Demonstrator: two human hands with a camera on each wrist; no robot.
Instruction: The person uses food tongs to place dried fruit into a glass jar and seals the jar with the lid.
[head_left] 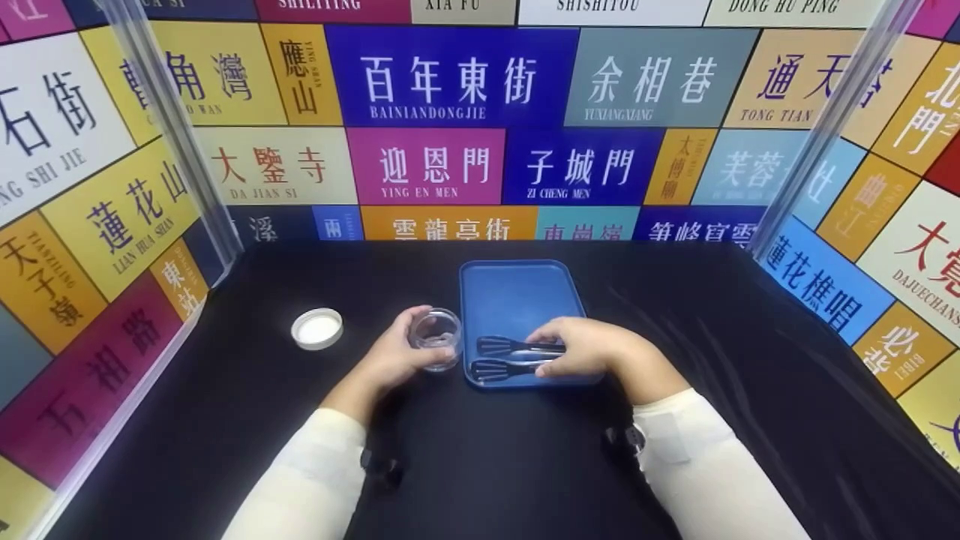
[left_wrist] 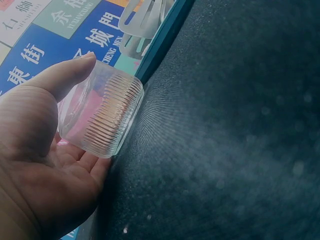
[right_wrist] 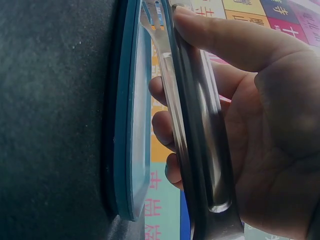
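Observation:
In the head view my left hand [head_left: 394, 351] grips a clear glass jar [head_left: 438, 324], thumb on the near side and fingers round the far side. Its mouth faces up, without a lid, beside the tray's left edge. Ribbed walls of the jar [left_wrist: 114, 117] show in the left wrist view, its base at the black cloth. My right hand [head_left: 589, 349] holds a pair of tongs with black slotted heads [head_left: 495, 370] over the blue tray [head_left: 517, 292]. The heads point left and stand apart. In the right wrist view, thumb and fingers clasp the metal tong arms [right_wrist: 205, 130].
A round white lid [head_left: 318, 328] lies on the black cloth [head_left: 480, 457] left of the jar. Panels with printed characters [head_left: 454, 79] enclose the back and both sides. Clear corner posts [head_left: 829, 135] stand at the back left and right.

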